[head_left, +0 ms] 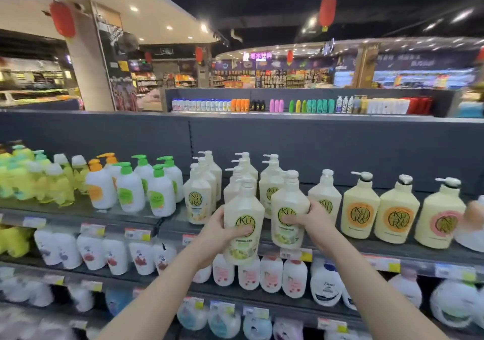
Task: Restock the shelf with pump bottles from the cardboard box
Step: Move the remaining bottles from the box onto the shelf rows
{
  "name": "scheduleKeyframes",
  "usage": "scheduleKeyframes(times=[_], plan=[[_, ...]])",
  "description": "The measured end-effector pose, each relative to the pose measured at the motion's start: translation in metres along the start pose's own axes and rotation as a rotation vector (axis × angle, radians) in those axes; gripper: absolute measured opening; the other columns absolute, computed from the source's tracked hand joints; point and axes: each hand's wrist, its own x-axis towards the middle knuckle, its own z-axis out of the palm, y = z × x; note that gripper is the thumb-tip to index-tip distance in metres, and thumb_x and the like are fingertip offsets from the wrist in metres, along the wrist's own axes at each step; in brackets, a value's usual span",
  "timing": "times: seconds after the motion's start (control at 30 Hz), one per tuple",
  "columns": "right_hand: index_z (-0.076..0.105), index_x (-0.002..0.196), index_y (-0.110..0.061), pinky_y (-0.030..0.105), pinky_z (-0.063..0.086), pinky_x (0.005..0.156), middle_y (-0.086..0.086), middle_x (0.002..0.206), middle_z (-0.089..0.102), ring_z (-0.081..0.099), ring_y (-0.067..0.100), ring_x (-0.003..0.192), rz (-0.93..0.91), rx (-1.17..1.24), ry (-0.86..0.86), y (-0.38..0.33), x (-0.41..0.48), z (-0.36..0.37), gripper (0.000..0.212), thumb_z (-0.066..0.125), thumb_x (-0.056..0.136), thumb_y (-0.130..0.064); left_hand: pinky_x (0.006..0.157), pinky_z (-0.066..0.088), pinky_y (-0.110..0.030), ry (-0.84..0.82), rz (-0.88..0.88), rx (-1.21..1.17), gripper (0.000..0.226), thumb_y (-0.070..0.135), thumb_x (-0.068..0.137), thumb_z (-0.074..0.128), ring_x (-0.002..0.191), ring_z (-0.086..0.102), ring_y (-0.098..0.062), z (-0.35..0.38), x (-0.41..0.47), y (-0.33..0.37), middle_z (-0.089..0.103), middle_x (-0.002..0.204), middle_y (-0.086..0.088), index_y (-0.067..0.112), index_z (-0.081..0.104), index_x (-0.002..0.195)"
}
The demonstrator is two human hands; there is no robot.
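You hold two cream pump bottles with green round labels, one in each hand, in front of the top shelf (340, 252). Your left hand (222, 235) is wrapped around the left bottle (242, 224), thumb across its label, and that bottle hangs below the shelf's front edge, tilted slightly. Your right hand (306, 217) is clamped on the right bottle (289, 208), fingers pressed over the label, its base about level with the shelf edge. Just behind them stand rows of matching cream bottles (200, 195), several deep, pumps pointing left. To the right, well apart along the same shelf, stand cream bottles with orange labels (360, 212). To the left sit white bottles with green pumps (129, 187) and one with an orange pump (99, 189). Price tags (137, 234) line the shelf edges, and the lower shelves carry white pouches and bottles (271, 274), blurred
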Motion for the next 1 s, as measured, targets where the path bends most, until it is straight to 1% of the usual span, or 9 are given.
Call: scheduleKeyframes(times=[0.13, 0.23, 0.37, 0.53, 0.63, 0.77, 0.87, 0.93, 1.0], plan=[[0.062, 0.124, -0.018, 0.053, 0.061, 0.089, 0.005, 0.113, 0.077, 0.074, 0.027, 0.104, 0.022, -0.016, 0.064, 0.003, 0.019, 0.022, 0.088, 0.096, 0.043, -0.026, 0.092, 0.06, -0.049, -0.074, -0.029, -0.038, 0.066, 0.009, 0.08, 0.086, 0.109, 0.075, -0.024, -0.015, 0.02, -0.003, 0.078, 0.118, -0.004, 0.024, 0.055, 0.136], [0.062, 0.123, -0.022, 0.053, 0.061, 0.09, 0.002, 0.112, 0.077, 0.074, 0.025, 0.104, 0.03, -0.032, 0.083, 0.005, 0.033, 0.03, 0.084, 0.096, 0.047, -0.023, 0.088, 0.062, -0.046, -0.112, -0.048, -0.059, 0.064, 0.005, 0.08, 0.085, 0.108, 0.075, -0.024, -0.019, 0.03, -0.007, 0.078, 0.116, -0.004, 0.023, 0.055, 0.134], [0.061, 0.125, -0.022, 0.055, 0.06, 0.092, 0.003, 0.112, 0.077, 0.074, 0.026, 0.104, 0.045, -0.015, 0.078, 0.006, 0.051, 0.033, 0.072, 0.091, 0.061, -0.006, 0.093, 0.059, -0.058, -0.158, -0.073, -0.043, 0.064, 0.008, 0.081, 0.086, 0.112, 0.074, -0.028, -0.021, 0.042, -0.015, 0.076, 0.121, -0.007, 0.027, 0.056, 0.135], [0.063, 0.118, -0.021, 0.057, 0.055, 0.1, 0.007, 0.116, 0.076, 0.071, 0.03, 0.11, 0.05, -0.005, 0.014, 0.009, 0.067, 0.036, 0.061, 0.08, 0.066, 0.006, 0.093, 0.06, -0.052, -0.164, -0.097, -0.043, 0.062, 0.005, 0.083, 0.084, 0.112, 0.074, -0.025, -0.018, 0.049, -0.018, 0.077, 0.12, -0.006, 0.024, 0.055, 0.135], [0.068, 0.116, -0.017, 0.06, 0.052, 0.103, 0.014, 0.118, 0.075, 0.069, 0.037, 0.115, 0.024, 0.03, -0.047, 0.016, 0.075, 0.034, 0.056, 0.075, 0.069, 0.011, 0.096, 0.058, -0.055, -0.167, -0.097, -0.038, 0.061, 0.004, 0.083, 0.084, 0.113, 0.073, -0.026, -0.016, 0.053, -0.019, 0.077, 0.12, -0.007, 0.023, 0.056, 0.133], [0.07, 0.117, -0.008, 0.052, 0.056, 0.095, 0.023, 0.121, 0.073, 0.069, 0.038, 0.114, 0.048, 0.069, -0.169, 0.019, 0.087, 0.028, 0.053, 0.062, 0.074, 0.02, 0.097, 0.057, -0.057, -0.157, -0.102, -0.035, 0.064, 0.007, 0.082, 0.085, 0.114, 0.073, -0.026, -0.013, 0.057, -0.022, 0.076, 0.122, -0.007, 0.023, 0.056, 0.136], [0.055, 0.135, -0.004, 0.048, 0.054, 0.097, 0.023, 0.126, 0.068, 0.065, 0.037, 0.118, 0.125, 0.008, -0.168, 0.02, 0.095, 0.025, 0.069, 0.067, 0.068, 0.009, 0.098, 0.057, -0.056, -0.155, -0.102, -0.039, 0.066, 0.005, 0.081, 0.085, 0.114, 0.073, -0.026, -0.01, 0.06, -0.025, 0.076, 0.122, -0.007, 0.023, 0.056, 0.137], [0.033, 0.141, -0.015, 0.045, 0.049, 0.105, 0.014, 0.13, 0.06, 0.058, 0.03, 0.122, 0.212, -0.033, -0.101, 0.021, 0.093, 0.023, 0.082, 0.078, 0.074, 0.003, 0.097, 0.058, -0.053, -0.149, -0.098, -0.046, 0.067, 0.002, 0.08, 0.085, 0.113, 0.073, -0.025, -0.008, 0.061, -0.027, 0.076, 0.121, -0.007, 0.022, 0.056, 0.137], [0.031, 0.139, -0.023, 0.04, 0.051, 0.1, 0.007, 0.128, 0.06, 0.059, 0.024, 0.119, 0.21, -0.089, -0.088, 0.025, 0.09, 0.019, 0.081, 0.083, 0.081, -0.004, 0.093, 0.061, -0.047, -0.149, -0.099, -0.061, 0.067, 0.001, 0.08, 0.084, 0.112, 0.074, -0.024, -0.005, 0.061, -0.029, 0.077, 0.12, -0.007, 0.021, 0.055, 0.137]])
